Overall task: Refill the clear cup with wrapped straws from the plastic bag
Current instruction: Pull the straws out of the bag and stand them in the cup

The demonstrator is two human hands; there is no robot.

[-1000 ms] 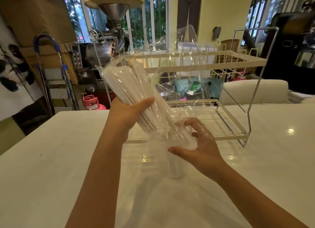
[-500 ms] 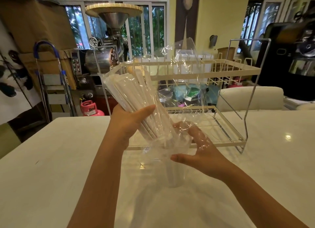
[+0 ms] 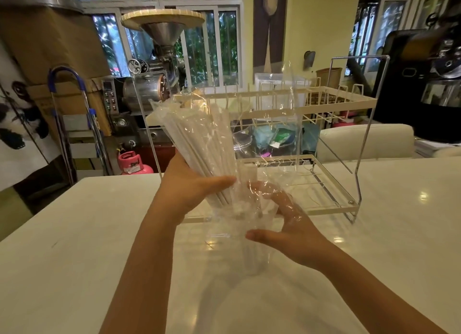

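Note:
My left hand (image 3: 192,191) grips a thick bundle of white wrapped straws (image 3: 199,139) around its lower part. The bundle leans up and to the left, and its lower ends reach into the mouth of the clear cup (image 3: 252,248). The crinkled transparent plastic bag (image 3: 287,114) still hangs around the straws and rises behind them. My right hand (image 3: 289,231) curls around the cup's upper part, thumb in front and fingers behind under bag film. The cup stands upright over the white table (image 3: 74,258); plastic blurs its rim and base.
A two-tier white wire dish rack (image 3: 331,204) stands on the table right behind my hands. A pale chair back (image 3: 361,141) sits beyond the table's far edge. A pink gas cylinder (image 3: 132,162) and a metal machine (image 3: 159,84) are on the floor side, far left.
The straw bundle has swung more upright and its lower ends have come down into the cup's mouth. My right hand has stayed around the cup.

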